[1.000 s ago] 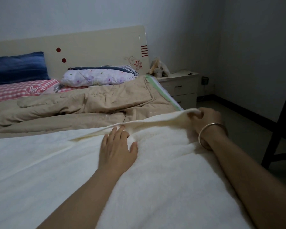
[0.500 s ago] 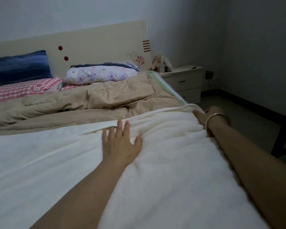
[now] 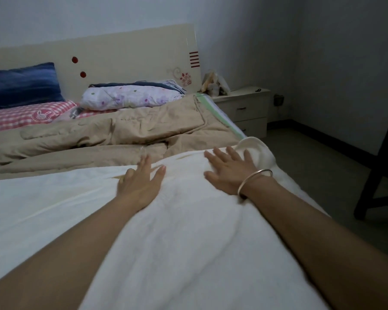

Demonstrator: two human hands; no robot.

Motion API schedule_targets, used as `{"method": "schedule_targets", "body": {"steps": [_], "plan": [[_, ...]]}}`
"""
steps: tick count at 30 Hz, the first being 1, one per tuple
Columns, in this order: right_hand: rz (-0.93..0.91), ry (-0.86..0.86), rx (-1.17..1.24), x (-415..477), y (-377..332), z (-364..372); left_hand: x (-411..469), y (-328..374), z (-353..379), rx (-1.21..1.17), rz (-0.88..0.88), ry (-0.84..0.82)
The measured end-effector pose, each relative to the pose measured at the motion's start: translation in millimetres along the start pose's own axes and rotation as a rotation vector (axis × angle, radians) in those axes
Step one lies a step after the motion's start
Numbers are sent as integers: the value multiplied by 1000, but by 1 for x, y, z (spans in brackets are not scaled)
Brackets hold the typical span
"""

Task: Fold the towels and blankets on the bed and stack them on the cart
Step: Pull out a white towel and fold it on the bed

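A cream-white fluffy blanket (image 3: 177, 238) lies spread over the near part of the bed, doubled over on itself. My left hand (image 3: 141, 182) rests flat on it near its far edge, fingers spread. My right hand (image 3: 231, 170), with a metal bangle on the wrist, lies flat on the blanket near its far right corner, which curls up (image 3: 259, 151). Neither hand grips anything. Beyond lies a rumpled tan quilt (image 3: 112, 137).
At the headboard (image 3: 126, 54) lie a blue pillow (image 3: 20, 83), a pink checked pillow (image 3: 25, 115) and a floral folded quilt (image 3: 130, 97). A nightstand (image 3: 244, 108) stands right of the bed. A dark frame (image 3: 381, 153) stands at the right on the floor.
My right hand let go of the blanket's far right corner and now lies open and flat on top, further left. My left hand stayed flat, sliding slightly toward the far edge.
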State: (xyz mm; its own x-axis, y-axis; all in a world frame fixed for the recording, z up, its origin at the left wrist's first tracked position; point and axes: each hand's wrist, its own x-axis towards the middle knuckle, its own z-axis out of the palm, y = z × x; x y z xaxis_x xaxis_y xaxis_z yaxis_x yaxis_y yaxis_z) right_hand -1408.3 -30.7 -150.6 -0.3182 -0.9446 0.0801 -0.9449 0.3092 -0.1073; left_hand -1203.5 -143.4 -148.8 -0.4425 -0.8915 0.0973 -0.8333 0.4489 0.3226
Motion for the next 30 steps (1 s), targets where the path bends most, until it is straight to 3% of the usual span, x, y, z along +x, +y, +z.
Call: {"method": "schedule_targets", "body": {"steps": [3, 8, 13, 15, 17, 19, 22, 26, 30], "plan": [[25, 50, -15, -2, 3, 7, -27, 2, -9, -96, 98, 96], [24, 121, -96, -20, -5, 5, -159, 34, -11, 148, 192, -101], [163, -6, -184, -59, -25, -20, -271, 32, 21, 350, 381, 238], [231, -103, -139, -82, -35, -33, -306, 29, 16, 352, 445, 255], [244, -264, 33, -129, -39, -51, -342, 26, 14, 252, 511, 240], [189, -361, 44, -196, -34, -64, -366, 23, 3, 51, 539, 210], [154, -390, 91, -315, -13, -82, -397, 20, -21, -290, 489, 13], [98, -249, 274, -405, -1, -92, -435, 31, -43, -448, 360, -31], [182, 13, 328, -456, -5, -101, -504, 43, -53, -400, 394, -17]]}}
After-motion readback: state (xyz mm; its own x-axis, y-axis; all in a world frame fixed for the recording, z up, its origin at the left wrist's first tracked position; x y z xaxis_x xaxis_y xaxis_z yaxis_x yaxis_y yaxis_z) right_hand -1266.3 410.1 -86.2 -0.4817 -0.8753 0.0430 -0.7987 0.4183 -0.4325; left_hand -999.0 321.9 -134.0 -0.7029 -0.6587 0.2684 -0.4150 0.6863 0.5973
